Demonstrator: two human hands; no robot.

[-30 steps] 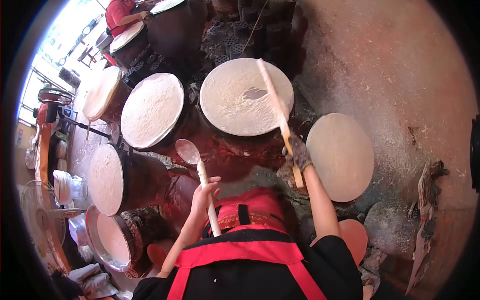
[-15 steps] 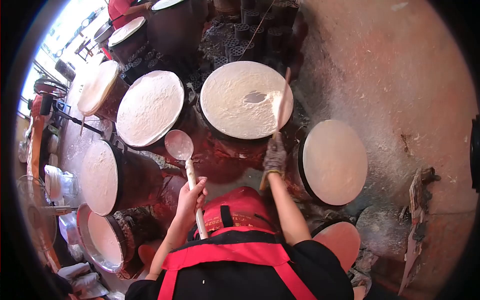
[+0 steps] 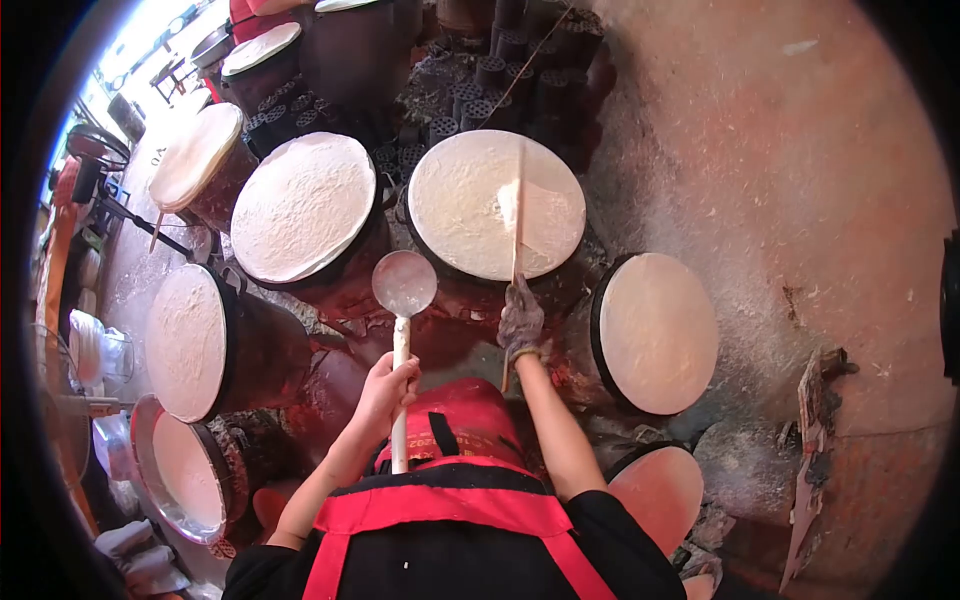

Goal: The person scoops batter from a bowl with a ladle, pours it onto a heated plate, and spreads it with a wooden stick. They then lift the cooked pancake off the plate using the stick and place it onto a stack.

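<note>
Left hand (image 3: 385, 388): arm bent, grip closed round ladle (image 3: 403, 285) handle, bowl raised.
Right hand (image 3: 521, 320): gloved, gripping stick (image 3: 518, 215) laid across batter-coated round griddle (image 3: 465, 205).

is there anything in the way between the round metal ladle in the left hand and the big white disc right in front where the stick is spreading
Nothing visible blocks it. The round metal ladle, held by its pale handle in the left hand, hangs just beside the near left edge of the big white disc. On the disc lies only the thin wooden stick, held by the gloved right hand.

apron (image 3: 470, 505) red | ladle (image 3: 404, 284) white | glove (image 3: 520, 320) grey
</note>
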